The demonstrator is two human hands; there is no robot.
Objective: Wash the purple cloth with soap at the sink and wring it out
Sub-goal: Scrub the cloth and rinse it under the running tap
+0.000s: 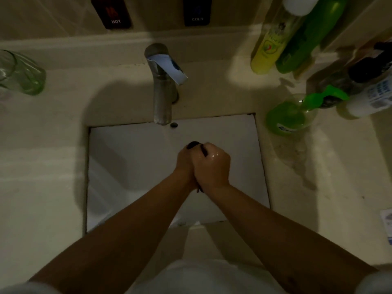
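You are holding both hands clasped together over the white sink [131, 158], below and in front of the faucet [163, 85]. Your right hand [212, 166] is wrapping over your left hand [184, 164], and each grip is closing tight on the purple cloth [193, 145], which is balled up between your palms; only dark bits are showing, at the fingertips and down by the wrists. Your knuckles are glistening wet. No stream from the faucet is visible. You are probably squeezing or scrubbing the cloth, though which is hard to say, since no lather is showing. If soap is still wanted, the green pump bottle [286, 117] is standing on the surface to your right; otherwise twist your hands opposite ways, keeping the cloth over the sink.
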